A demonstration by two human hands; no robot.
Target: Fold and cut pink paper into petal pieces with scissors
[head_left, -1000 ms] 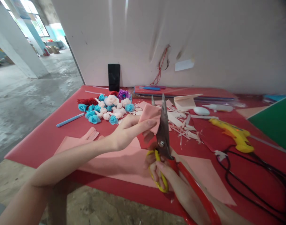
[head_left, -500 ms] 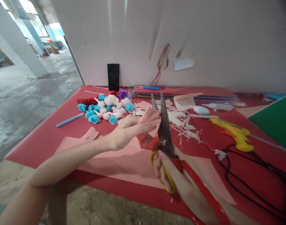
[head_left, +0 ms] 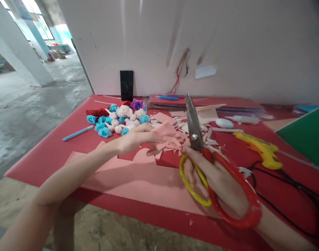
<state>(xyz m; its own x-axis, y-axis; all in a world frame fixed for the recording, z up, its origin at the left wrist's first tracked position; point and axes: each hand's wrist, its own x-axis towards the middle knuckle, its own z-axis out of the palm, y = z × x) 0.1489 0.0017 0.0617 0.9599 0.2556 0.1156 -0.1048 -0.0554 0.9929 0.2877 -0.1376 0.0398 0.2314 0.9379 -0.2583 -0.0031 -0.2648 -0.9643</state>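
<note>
Pinched in my left hand [head_left: 142, 139] is a folded pink paper piece [head_left: 166, 130], above a heap of pink and white scraps [head_left: 176, 141]. My right hand [head_left: 214, 174] grips large scissors [head_left: 196, 134] by their yellow and red handles. The scissor blades look closed, point up and away, and stand apart from the held paper on its right. A large pink sheet [head_left: 138, 184] lies flat under both hands, with a small rounded pink piece [head_left: 145, 157] at its far edge.
Blue, white, red and purple paper flowers [head_left: 122, 111] lie at the back left, near a blue pen [head_left: 77, 133]. A black phone [head_left: 127, 85] leans on the wall. At the right are a yellow glue gun [head_left: 258, 146], its black cable and a green board [head_left: 308, 136].
The scissors in my right hand have moved right, away from the paper, and their blades have closed. My left hand has shifted slightly left and down with the paper. More pink scraps show on the heap.
</note>
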